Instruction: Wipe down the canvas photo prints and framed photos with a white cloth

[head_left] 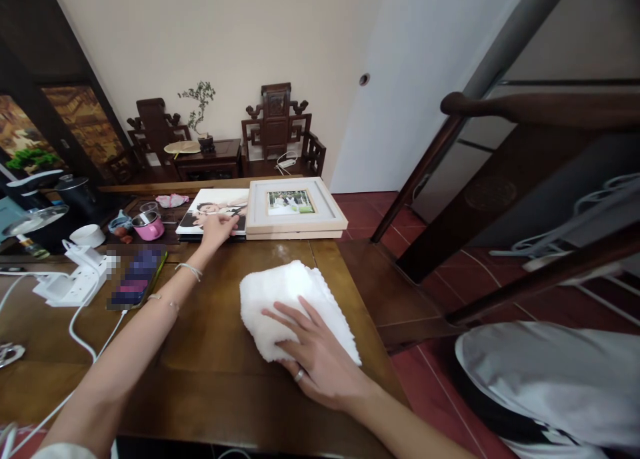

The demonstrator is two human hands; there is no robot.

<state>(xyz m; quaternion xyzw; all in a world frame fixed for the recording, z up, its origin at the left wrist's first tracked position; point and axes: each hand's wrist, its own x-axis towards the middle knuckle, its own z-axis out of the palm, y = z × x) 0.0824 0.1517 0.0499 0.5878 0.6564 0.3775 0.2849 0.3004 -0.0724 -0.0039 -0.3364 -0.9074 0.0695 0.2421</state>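
Note:
My right hand lies flat with fingers spread on a folded white towel on the brown wooden table. My left hand reaches far forward and rests on the near edge of a frameless photo print, fingers curled over its edge. Right of that print sits a light wooden picture frame holding a small photo, stacked on another board.
A pink pot, a white bowl, a white power strip with cables and a phone crowd the table's left. Dark carved chairs stand at the far wall. A wooden stair rail rises on the right.

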